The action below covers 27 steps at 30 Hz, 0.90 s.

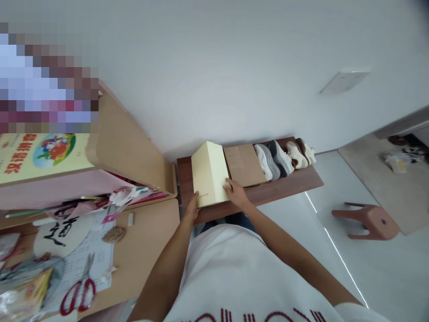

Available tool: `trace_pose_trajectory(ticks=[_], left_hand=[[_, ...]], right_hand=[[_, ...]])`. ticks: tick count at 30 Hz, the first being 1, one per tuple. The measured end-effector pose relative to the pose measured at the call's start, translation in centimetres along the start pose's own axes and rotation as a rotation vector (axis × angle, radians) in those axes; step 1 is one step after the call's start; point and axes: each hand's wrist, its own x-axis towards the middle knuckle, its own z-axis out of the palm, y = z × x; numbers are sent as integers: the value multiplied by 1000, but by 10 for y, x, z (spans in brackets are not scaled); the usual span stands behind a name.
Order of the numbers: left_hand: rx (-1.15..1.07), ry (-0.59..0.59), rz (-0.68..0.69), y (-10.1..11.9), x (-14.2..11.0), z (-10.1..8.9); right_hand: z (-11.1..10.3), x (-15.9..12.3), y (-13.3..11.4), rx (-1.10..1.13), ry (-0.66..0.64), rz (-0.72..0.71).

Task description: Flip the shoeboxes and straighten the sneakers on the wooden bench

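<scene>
Head view: the plain pale wall (187, 80) fills the upper part. At 8 o'clock stands the light wood desk (147, 241), cluttered with papers. The long reddish-brown wooden worktop (268, 193) runs along the wall from the centre towards 3 o'clock. The dusty-pink plastic stool (382, 222) is on the floor at 4 o'clock.

On the worktop, near its left end, lies the pale-yellow rectangular cardboard box (203, 174). At its 3 o'clock side, just beside it, sits the plain brown cardboard box (244, 164); farther that way come the grey-and-white shoes (280, 160), then the cream-and-brown shoes (297, 155).

The left hand (191, 209) touches the yellow box's near corner at 7 o'clock; whether that grip pinches I cannot tell, as some fingers are hidden. The right hand (237, 195) touches the box at 4 o'clock, its grip slightly spread. At 7 o'clock, the red-handled metal scissors (80, 288) lie on the desk, blades apart.
</scene>
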Motion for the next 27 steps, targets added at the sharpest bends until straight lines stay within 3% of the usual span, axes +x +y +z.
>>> trace_pose_trajectory(ticks=[7, 11, 14, 27], left_hand=[[-88, -17, 113, 13, -26, -15], [-91, 47, 211, 19, -34, -24], [-93, 89, 270, 19, -34, -29], [-22, 144, 433, 17, -19, -28]], right_hand=[[4, -5, -8, 38, -93, 199], [15, 0, -15, 164, -271, 324], [25, 5, -15, 198, -362, 307], [55, 33, 22, 196, -367, 373]])
